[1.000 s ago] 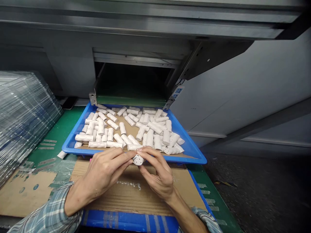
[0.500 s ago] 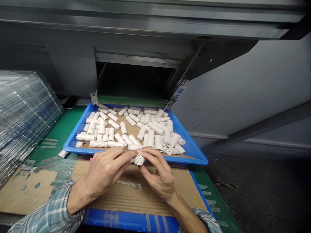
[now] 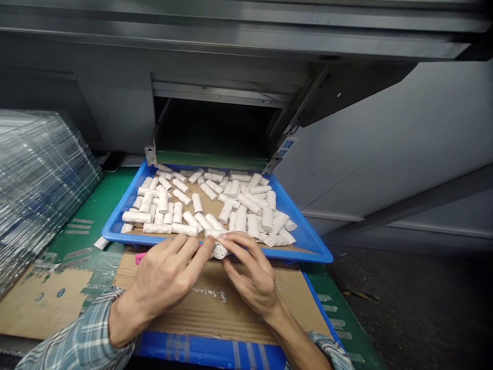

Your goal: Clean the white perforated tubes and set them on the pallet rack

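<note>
A white paper-wrapped roll is held between both hands at the near edge of the blue tray. Its round end, dotted with small dark holes, points toward me. My left hand closes its fingertips on the roll's left side. From the right, my right hand grips it, fingers over the top and thumb below. Many similar white rolls lie loosely in the tray on a brown sheet. One white roll sits just behind the held one, partly hidden by my fingers.
Beneath my hands lies a cardboard sheet on a green table. Wrapped clear plastic is piled at left, near a dark phone-like slab. A conveyor ends behind the tray. A pink object shows beside my left hand.
My left hand has shifted, its index finger now more bent against the roll, and the pink object shows more. The roll's end is turned slightly and more covered by fingers.
</note>
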Motion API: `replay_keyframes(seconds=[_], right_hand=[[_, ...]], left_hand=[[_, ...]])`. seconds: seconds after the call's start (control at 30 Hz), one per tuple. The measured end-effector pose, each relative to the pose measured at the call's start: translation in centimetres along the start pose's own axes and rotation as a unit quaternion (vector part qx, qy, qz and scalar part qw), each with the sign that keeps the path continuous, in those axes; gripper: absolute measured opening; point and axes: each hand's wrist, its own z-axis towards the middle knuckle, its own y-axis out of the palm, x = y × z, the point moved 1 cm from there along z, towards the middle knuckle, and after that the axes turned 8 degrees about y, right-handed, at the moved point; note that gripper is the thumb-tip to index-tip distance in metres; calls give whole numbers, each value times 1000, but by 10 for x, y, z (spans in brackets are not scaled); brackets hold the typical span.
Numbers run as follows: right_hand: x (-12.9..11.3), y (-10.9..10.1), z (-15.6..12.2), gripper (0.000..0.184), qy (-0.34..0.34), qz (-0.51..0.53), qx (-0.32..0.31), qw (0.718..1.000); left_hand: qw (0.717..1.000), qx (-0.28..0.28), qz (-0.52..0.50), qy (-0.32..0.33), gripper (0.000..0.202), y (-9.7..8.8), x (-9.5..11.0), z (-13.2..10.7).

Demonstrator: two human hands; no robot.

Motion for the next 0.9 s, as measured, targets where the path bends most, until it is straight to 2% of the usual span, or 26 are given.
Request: replay_keyframes(seconds=[0.3,0.4,0.5,0.67,0.77,0.8,0.83,0.9], right_hand=[[3,0,0,61,-48,-64,21,997],[3,-1,-1,59,-63,-90,38,993],[2,-2,-1,58,-81,-129,59,987],[2,-3,-2,59,-122,-183,95,971],[3,-3,-4,59,-98,-166,96,977],[3,-3,-5,58,-81,-150,94,981],[3,-3,-6,57,-64,-129,91,985],[1,-2,-8,52,-31,-79,85,993]], left_hand=[[993,40,-77,-76,19,11,11,-2],[983,41,-144,-108,21,13,13,-5],[949,25,-269,-164,19,16,15,-7],[862,-9,-444,-245,13,15,14,-5],[815,-13,-510,-273,18,13,14,-3],[816,-2,-512,-270,20,12,14,-2],[831,14,-495,-253,22,12,15,-2],[896,49,-406,-172,34,13,18,-3]])
